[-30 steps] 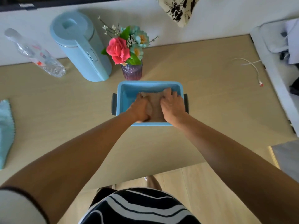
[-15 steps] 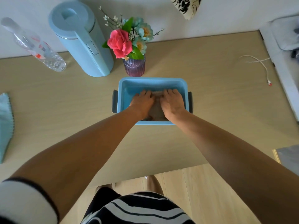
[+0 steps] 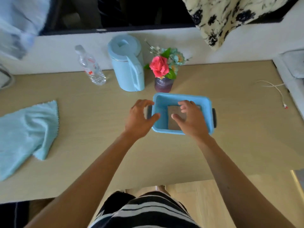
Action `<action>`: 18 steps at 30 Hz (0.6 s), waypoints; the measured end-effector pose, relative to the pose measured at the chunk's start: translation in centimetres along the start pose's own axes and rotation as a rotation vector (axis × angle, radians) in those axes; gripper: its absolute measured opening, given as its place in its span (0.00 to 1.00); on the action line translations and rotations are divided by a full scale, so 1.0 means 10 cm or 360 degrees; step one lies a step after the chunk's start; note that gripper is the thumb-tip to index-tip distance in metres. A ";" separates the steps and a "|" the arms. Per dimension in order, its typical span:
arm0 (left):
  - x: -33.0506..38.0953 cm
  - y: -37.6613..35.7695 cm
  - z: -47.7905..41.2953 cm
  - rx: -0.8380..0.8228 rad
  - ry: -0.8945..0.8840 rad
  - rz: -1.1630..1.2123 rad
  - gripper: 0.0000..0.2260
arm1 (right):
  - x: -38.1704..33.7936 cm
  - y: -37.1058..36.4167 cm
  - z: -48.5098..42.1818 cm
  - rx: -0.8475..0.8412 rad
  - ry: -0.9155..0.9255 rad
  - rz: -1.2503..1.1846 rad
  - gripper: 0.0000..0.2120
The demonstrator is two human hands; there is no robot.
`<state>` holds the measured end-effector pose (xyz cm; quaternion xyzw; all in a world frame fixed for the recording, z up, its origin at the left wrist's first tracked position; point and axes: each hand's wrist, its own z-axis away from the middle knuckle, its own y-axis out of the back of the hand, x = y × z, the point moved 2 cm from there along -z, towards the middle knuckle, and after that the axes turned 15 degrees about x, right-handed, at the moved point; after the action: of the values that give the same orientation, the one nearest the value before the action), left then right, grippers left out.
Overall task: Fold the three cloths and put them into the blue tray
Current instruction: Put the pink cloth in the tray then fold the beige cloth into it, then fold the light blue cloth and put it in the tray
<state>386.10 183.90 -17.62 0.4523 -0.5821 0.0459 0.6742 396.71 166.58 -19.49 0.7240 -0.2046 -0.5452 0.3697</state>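
While the folded brown cloth (image 3: 174,118) lies flat in the blue plastic tray (image 3: 181,97), the left hand (image 3: 139,118) and right hand (image 3: 191,120) hover, each grip open and empty. The crumpled light-blue fringed cloth (image 3: 26,134) lies on the bench (image 3: 98,145) well apart; likely soft, light: pinch its corners.

Bare forearms (image 3: 102,163), black-and-white striped garment (image 3: 144,211)

The pale wooden bench (image 3: 92,163) carries a blue plastic tray (image 3: 206,102), a light-blue kettle (image 3: 126,66), a clear plastic bottle (image 3: 92,69), a purple flower vase (image 3: 163,85), a crumpled turquoise cloth (image 3: 24,134) and a white cable (image 3: 276,89).
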 end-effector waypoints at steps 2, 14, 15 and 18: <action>-0.13 0.36 0.10 0.0122 0.0095 0.0068 0.17 | -0.30 -0.12 0.19 0.0031 0.0008 -0.0188 0.21; -1.21 1.91 0.66 0.0577 0.0485 0.0061 0.18 | -1.81 -1.17 0.97 -0.0202 0.0057 -0.0547 0.24; -1.33 1.98 0.68 0.0593 0.0494 0.0042 0.18 | -1.91 -1.26 1.01 -0.0222 0.0086 -0.0543 0.24; -1.76 2.18 0.71 0.0595 0.0542 -0.0096 0.18 | -2.21 -1.53 1.15 -0.0283 0.0158 -0.0525 0.23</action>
<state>362.41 200.21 -20.65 0.5719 -0.4279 0.2079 0.6682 377.14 188.25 -18.53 0.7382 -0.0157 -0.5780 0.3475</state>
